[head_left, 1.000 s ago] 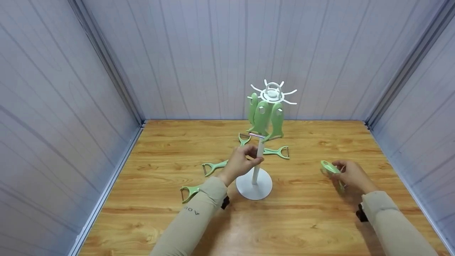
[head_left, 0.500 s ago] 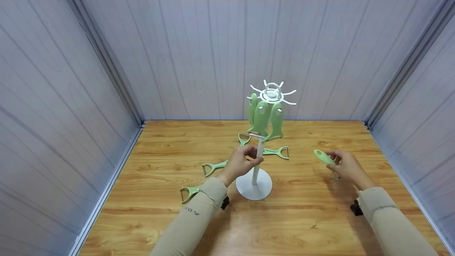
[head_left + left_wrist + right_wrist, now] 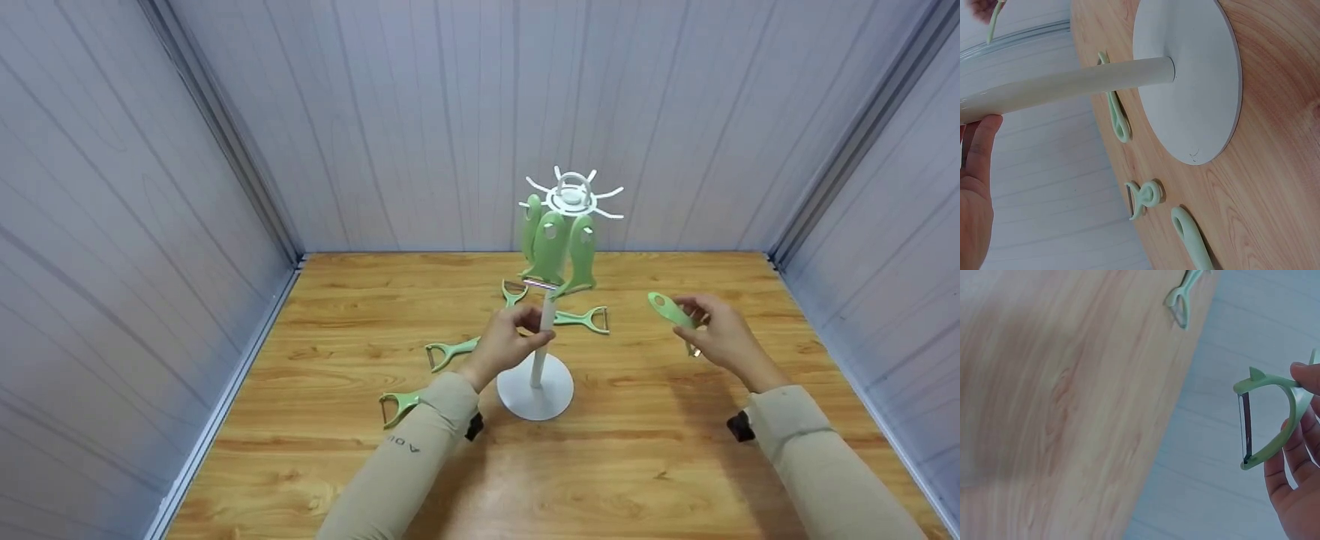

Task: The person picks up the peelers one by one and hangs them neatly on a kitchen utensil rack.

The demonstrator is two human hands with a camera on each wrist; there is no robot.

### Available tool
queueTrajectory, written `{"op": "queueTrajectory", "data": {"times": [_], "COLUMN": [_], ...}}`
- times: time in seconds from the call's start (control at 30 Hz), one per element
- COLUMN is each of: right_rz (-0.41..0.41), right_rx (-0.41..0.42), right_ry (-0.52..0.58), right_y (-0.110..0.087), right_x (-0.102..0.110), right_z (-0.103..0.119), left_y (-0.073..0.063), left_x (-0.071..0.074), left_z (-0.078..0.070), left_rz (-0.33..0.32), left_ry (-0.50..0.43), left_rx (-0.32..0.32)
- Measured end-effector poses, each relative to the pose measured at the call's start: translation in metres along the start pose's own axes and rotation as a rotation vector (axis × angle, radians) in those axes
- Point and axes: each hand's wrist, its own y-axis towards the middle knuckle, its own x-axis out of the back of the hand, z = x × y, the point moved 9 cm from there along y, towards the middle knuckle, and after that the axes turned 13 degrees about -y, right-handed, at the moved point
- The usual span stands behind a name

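Observation:
My left hand (image 3: 504,346) grips the white pole (image 3: 1089,80) of an upright rack, whose round base (image 3: 551,401) stands on the table. Spoked hooks (image 3: 572,199) ring the rack's top. Three green peelers hang there on the near and left side, one of them the middle peeler (image 3: 551,247) with its blade down. To the right of the rack, my right hand (image 3: 724,334) pinches another green peeler (image 3: 1289,410) by its handle, above the table. Its holed handle end points up and left in the head view, and the Y-shaped blade end points down.
Several green peelers lie on the wooden table (image 3: 637,465): a front-left peeler (image 3: 401,406), a left peeler (image 3: 450,351), one behind the pole (image 3: 514,292) and one right of it (image 3: 583,320). Panel walls (image 3: 480,112) enclose the back and sides.
My right hand has lifted the peeler off the table area and carried it up and left toward the rack. The left hand keeps its hold on the pole.

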Motion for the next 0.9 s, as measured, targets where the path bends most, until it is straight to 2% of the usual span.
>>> {"op": "queueTrajectory", "data": {"times": [0.43, 0.6, 0.9], "right_rz": [-0.157, -0.207, -0.360], "right_rx": [0.105, 0.127, 0.163], "right_ry": [0.017, 0.048, 0.156], "right_y": [0.004, 0.001, 0.000], "right_x": [0.024, 0.032, 0.050], "right_z": [0.043, 0.058, 0.080], "left_y": [0.000, 0.001, 0.001], "left_x": [0.000, 0.000, 0.000], "left_z": [-0.001, -0.001, -0.002], "left_rz": [0.000, 0.001, -0.002], "left_ry": [0.001, 0.003, 0.011], "left_rx": [-0.016, -0.021, -0.028]}}
